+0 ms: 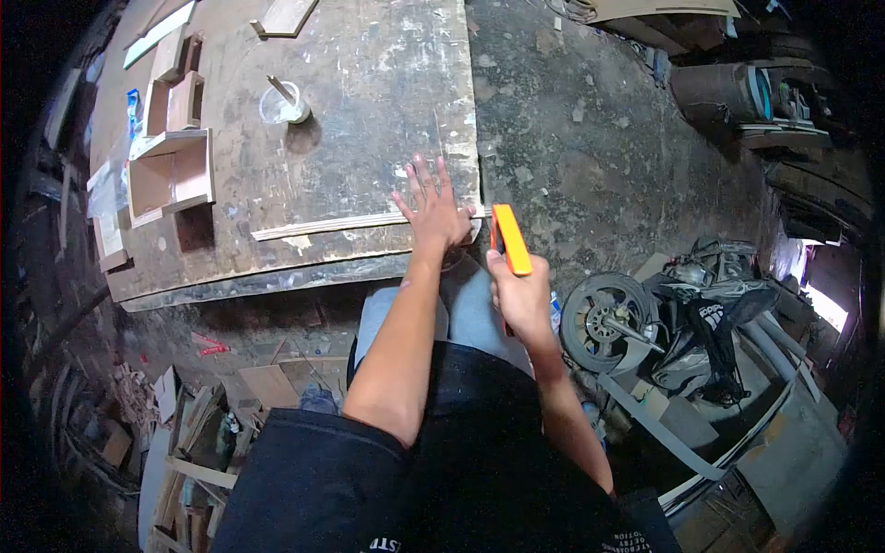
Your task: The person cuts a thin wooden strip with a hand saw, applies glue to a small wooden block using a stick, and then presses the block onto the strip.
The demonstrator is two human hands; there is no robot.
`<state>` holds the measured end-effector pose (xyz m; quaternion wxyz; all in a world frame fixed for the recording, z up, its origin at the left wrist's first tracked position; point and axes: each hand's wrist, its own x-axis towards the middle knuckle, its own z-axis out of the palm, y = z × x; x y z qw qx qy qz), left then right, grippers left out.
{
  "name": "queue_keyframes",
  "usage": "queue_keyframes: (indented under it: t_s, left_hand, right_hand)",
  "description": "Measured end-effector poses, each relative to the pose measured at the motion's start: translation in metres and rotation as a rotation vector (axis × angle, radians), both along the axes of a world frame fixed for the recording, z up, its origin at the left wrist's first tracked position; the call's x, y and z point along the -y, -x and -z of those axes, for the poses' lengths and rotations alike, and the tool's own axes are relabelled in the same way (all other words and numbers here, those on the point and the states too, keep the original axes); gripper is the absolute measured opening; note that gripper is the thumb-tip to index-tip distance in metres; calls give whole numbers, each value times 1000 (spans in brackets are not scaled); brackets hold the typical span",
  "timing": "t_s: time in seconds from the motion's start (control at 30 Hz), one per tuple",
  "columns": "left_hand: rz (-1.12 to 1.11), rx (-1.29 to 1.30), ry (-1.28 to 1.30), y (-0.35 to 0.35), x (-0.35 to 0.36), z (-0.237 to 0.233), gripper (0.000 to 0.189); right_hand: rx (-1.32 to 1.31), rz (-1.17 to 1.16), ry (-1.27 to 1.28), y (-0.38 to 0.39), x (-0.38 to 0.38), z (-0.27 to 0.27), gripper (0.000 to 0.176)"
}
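My left hand lies flat with spread fingers on the worn wooden tabletop, close to its right edge. Beneath its palm runs a thin, pale wooden strip, parallel to the front edge, its right end reaching the tabletop's side. Just beyond that edge, my right hand is closed around a yellow-orange hand tool with a long, narrow, bright top bar. The tool's far end meets the strip's right end. Its lower part is hidden, and I cannot tell its exact kind.
A white cup with a stick in it stands on the table. Open wooden boxes sit at the left. On the floor are wood scraps at lower left, plus a wheel and a dark bag at right.
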<state>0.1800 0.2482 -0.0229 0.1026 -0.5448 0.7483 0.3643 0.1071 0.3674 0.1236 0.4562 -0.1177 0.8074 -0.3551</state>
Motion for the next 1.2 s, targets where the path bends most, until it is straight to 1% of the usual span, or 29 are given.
queue_keyframes:
  t_s: [0.03,0.07,0.17,0.2,0.3,0.33,0.43,0.5,0.57,0.6,0.7,0.73,0.83,0.87,0.97,1.07,1.17,1.2]
  left_hand:
    - [-1,-2,5,0,3,0,112]
    - [-7,-4,7,1,4,-1,111]
    - [-11,-5,13,1,4,1,111]
    - [-4,0,15,0,3,2,111]
    - [15,-5,39,2,1,2,110]
    - [16,3,42,-3,-2,1,109]
    - [5,-22,15,-4,0,-2,106]
    - [17,-8,13,-4,-1,-3,106]
    - [20,15,1,-2,1,-4,107]
    - [21,21,-5,-2,1,-5,106]
    - [3,-14,-14,-3,2,-4,106]
    - [-3,-17,7,-3,-1,-3,107]
    - [-2,16,-32,-1,3,-7,108]
    - [0,10,-32,-1,3,-8,108]
    - [-6,-22,-17,-3,2,-7,108]
    - [6,6,-18,-3,-1,-4,108]
    - [4,-2,-14,-2,4,-8,107]
    - [-6,-11,-14,-2,4,-7,107]
  right_hand:
    - [29,2,16,0,3,-4,38]
    - [124,62,-37,-2,2,-14,38]
    - [170,52,-76,-1,16,-22,38]
    - [148,57,-49,-3,16,-18,37]
    - [19,-7,24,-4,-17,5,36]
    - [151,96,-78,-1,-2,-17,35]
    - [175,10,-90,11,35,-36,35]
    - [268,99,-96,22,35,-35,34]
    - [106,18,-173,17,26,-32,32]
    - [131,27,-171,14,26,-32,34]
    - [91,-96,-94,13,43,-33,37]
    - [58,-105,-153,16,45,-37,40]
    - [-173,-219,-78,10,6,-24,37]
    - [-128,-166,-67,2,-6,-12,37]
    - [-96,-126,0,-10,2,-6,29]
    - [-155,-115,-46,1,-2,-16,24]
    - [-167,-33,39,-13,-31,4,23]
    - [-178,-21,104,-21,-35,12,23]
